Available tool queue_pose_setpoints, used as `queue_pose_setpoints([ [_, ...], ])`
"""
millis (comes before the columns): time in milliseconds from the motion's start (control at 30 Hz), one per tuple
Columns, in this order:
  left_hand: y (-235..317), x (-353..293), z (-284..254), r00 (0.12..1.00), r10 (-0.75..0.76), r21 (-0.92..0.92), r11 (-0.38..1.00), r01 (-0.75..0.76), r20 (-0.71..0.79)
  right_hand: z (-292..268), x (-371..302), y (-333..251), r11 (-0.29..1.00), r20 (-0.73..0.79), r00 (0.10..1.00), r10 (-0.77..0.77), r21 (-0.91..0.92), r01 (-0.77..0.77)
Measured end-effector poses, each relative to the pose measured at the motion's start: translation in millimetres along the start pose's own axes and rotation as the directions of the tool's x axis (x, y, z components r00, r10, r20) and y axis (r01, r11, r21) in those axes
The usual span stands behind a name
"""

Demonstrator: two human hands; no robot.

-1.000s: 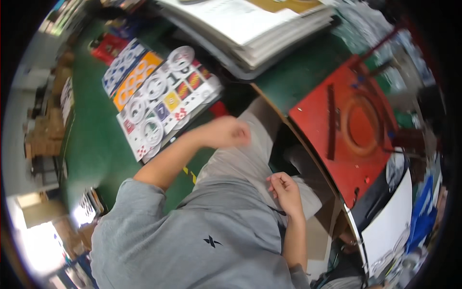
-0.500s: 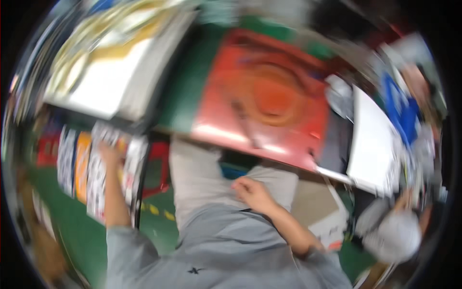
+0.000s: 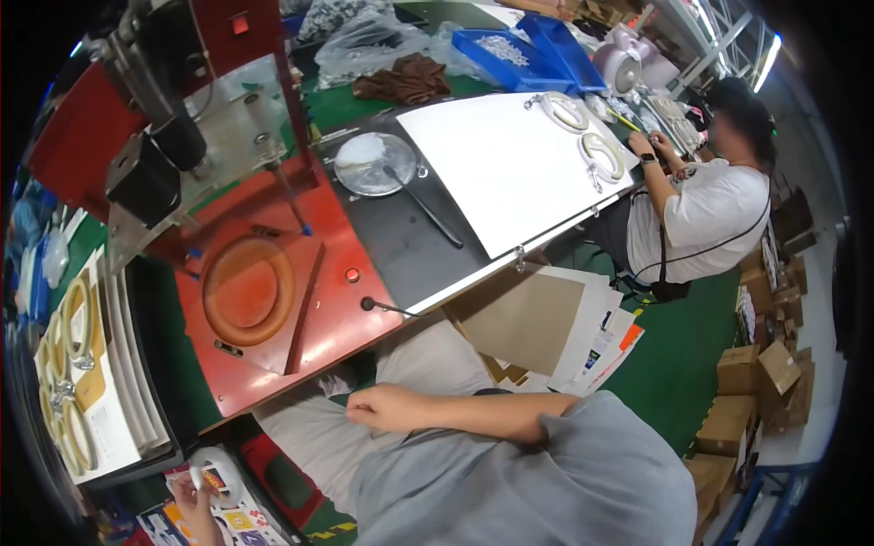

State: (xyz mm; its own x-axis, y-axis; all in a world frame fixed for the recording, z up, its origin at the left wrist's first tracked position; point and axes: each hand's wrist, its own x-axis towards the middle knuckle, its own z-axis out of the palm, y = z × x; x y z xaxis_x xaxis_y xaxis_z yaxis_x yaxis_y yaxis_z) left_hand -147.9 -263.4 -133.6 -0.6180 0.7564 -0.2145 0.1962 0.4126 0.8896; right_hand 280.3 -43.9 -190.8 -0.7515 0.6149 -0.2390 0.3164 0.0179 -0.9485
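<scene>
My left hand (image 3: 193, 506) is low at the left, beside printed colourful sheets (image 3: 246, 526) and a white item (image 3: 223, 466). Its fingers look bent round something at the edge of that item, too small to name. On my lap rests my right hand (image 3: 387, 407), loosely closed with nothing showing in it. In front of me stands a red machine (image 3: 332, 300) with a round orange-brown ring fixture (image 3: 248, 282) on its bed. To its right, a round metal dish (image 3: 401, 159) holds white stuff, with a black-handled tool (image 3: 428, 209) leaning across its rim.
A white board (image 3: 473, 173) carries pale coiled tubes (image 3: 601, 156). More coils (image 3: 80, 318) lie on stacked boards at the left. Blue trays (image 3: 510, 59) stand behind. A co-worker (image 3: 719, 205) sits at the right. Cardboard sheets (image 3: 523, 314) lean below the table; boxes (image 3: 737, 373) stand beyond.
The view has swung right, so the red machine and left-hand stack sit further left in the picture. My left hand stays by the printed sheets; my right hand remains on my lap.
</scene>
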Motion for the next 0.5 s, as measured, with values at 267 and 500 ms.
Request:
queue_pose_setpoints([
  [267,123,-16,63,0.854,0.515,-0.265,0.816,-0.514,-0.07,18,9,-8,0.99,0.062,0.989,-0.137,0.043,0.134],
  [500,248,1,221,0.435,0.881,0.352,0.353,-0.867,0.187,28,-4,-7,0.989,0.1,0.984,-0.146,0.047,0.142],
])
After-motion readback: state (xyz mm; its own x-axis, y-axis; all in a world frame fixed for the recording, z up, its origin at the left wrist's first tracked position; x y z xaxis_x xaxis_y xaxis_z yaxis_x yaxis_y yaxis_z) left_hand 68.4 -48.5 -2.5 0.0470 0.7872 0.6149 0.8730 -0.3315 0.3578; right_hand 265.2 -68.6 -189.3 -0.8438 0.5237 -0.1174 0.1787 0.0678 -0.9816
